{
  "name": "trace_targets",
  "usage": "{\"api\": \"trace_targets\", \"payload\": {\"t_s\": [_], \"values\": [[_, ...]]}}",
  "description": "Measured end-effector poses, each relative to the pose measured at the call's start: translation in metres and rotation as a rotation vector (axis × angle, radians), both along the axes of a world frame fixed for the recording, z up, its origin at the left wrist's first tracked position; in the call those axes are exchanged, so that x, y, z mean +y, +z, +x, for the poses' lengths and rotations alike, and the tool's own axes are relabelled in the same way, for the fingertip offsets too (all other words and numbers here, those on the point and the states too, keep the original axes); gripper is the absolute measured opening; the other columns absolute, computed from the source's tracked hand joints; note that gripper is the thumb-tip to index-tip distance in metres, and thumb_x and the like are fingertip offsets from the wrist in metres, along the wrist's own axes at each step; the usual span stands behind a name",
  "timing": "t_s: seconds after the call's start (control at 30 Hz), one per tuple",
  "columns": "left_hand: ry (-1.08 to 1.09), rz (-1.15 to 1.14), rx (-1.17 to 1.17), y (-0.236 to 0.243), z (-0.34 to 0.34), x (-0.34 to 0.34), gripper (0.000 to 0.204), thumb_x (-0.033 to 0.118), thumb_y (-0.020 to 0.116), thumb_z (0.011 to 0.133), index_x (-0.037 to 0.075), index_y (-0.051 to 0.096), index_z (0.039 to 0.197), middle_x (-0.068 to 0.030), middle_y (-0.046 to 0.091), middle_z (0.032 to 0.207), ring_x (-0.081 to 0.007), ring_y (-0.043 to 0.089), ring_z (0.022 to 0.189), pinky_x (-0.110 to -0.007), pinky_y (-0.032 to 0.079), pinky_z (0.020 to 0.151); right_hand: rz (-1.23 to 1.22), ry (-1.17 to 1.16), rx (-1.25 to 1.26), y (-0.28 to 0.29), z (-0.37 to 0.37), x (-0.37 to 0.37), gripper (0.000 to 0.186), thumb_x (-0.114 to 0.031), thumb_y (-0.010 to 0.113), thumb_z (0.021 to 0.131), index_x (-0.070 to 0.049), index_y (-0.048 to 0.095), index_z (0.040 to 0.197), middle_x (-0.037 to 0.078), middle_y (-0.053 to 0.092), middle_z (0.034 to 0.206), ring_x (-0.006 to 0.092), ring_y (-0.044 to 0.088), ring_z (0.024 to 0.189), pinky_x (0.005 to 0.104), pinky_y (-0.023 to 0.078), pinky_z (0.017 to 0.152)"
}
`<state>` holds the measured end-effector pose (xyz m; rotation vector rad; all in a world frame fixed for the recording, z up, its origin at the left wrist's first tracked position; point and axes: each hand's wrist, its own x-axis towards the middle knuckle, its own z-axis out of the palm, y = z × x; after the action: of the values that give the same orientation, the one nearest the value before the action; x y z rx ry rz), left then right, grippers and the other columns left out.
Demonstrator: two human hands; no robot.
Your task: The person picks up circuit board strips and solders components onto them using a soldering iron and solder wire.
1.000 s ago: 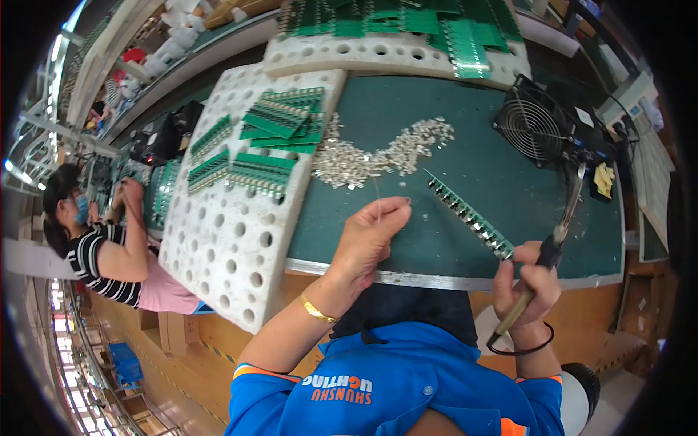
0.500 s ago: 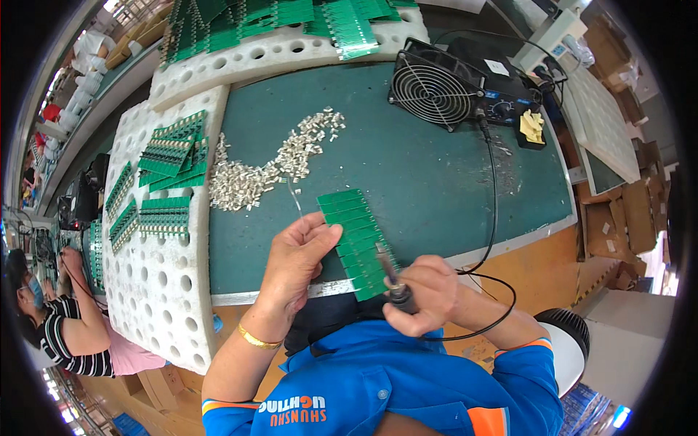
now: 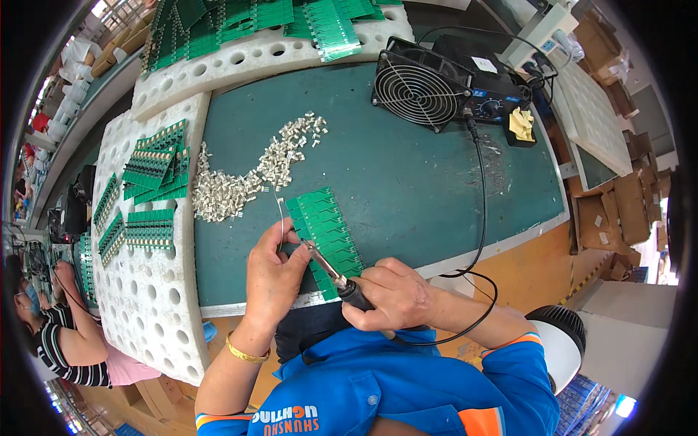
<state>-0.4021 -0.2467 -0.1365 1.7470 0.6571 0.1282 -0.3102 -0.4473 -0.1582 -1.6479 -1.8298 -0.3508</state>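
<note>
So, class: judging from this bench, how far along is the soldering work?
Looks done: green boards stacked on the white foam tray. In hand: the right hand holds the soldering iron to the green board panel, while the left hand feeds solder wire. Probably left: the pile of small metal parts.

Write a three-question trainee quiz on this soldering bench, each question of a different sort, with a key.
1. True or false: the right hand grips a soldering iron whose tip points at the green circuit board strip.
2. Which lies nearest the left hand? A) fan B) pile of small metal parts C) yellow sponge
3. Fill in: the left hand pinches a thin ___ rising from its fingers.

Key: 1 true; 2 B; 3 wire, probably solder.
</note>
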Motion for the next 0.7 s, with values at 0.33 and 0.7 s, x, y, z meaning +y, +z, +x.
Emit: {"api": "trace_targets", "payload": {"t_s": [0.33,0.7], "values": [[0.072,0.174,0.016,-0.0034,0.0021,0.0007,0.047,0.001,0.074,0.081,0.0,0.059,0.126,-0.0005,0.058,0.086,-0.0042,0.043,0.059,-0.023,0.039,0.053,-0.011,0.015,0.046,0.0005,0.0013,0.0089,0.024,-0.018,0.063,0.082,-0.016,0.058,0.106,0.009,0.061,0.087,0.0218,0.06,0.083,0.0325,0.046,0.068],[0.071,0.049,0.014,0.0012,0.0061,0.0076,0.041,0.005,0.07,0.088,-0.001,0.057,0.126,0.0034,0.054,0.085,-0.0014,0.045,0.068,-0.018,0.039,0.057,-0.052,0.015,0.076,0.0005,0.0013,0.0069,0.026,-0.015,0.063,0.082,-0.015,0.055,0.107,0.007,0.061,0.087,0.0223,0.06,0.083,0.0334,0.046,0.069]]}}
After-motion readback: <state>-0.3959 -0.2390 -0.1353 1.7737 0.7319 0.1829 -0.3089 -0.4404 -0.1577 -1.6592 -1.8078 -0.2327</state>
